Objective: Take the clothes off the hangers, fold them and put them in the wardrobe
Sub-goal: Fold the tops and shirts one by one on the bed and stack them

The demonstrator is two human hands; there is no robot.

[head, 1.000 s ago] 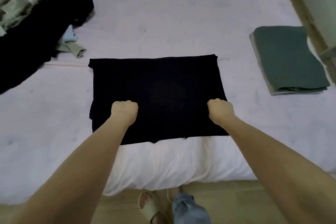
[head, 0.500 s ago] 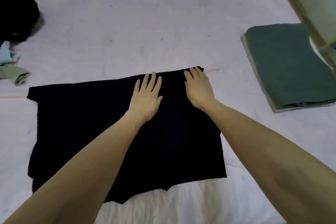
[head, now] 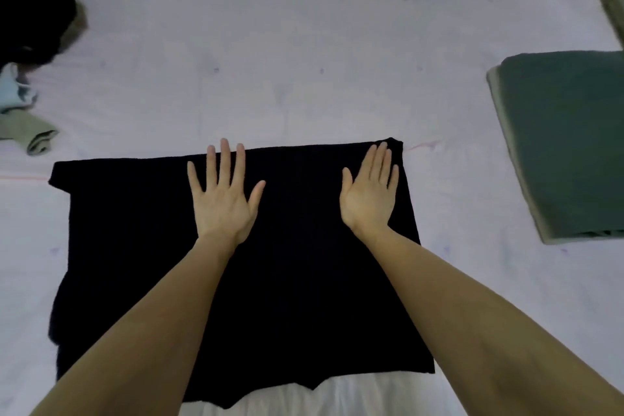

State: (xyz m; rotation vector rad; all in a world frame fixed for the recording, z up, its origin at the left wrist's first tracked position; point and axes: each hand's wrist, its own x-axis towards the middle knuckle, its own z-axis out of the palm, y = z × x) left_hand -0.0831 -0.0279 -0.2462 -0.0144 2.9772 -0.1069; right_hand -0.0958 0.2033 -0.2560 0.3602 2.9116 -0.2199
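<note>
While my left hand lies flat with its fingers spread wide on the black garment, my right hand presses flat with its fingers close together near the garment's far right corner, so both palms are open and neither grips anything. That garment sits folded into a rough rectangle at the near edge of the bed, its lower hem hanging just over that edge. I judge I am in the middle of the folding step, smoothing the doubled cloth along its far edge. Next, I think, comes another fold, most likely bringing one side across to the other, and that calls for pinching two corners evenly so the layers underneath do not slide apart. A folded green piece waits at the right edge of the bed, well apart from my hands, and a loose heap of clothes lies toward the far left corner. No wardrobe shows, so stowing is not yet done
</note>
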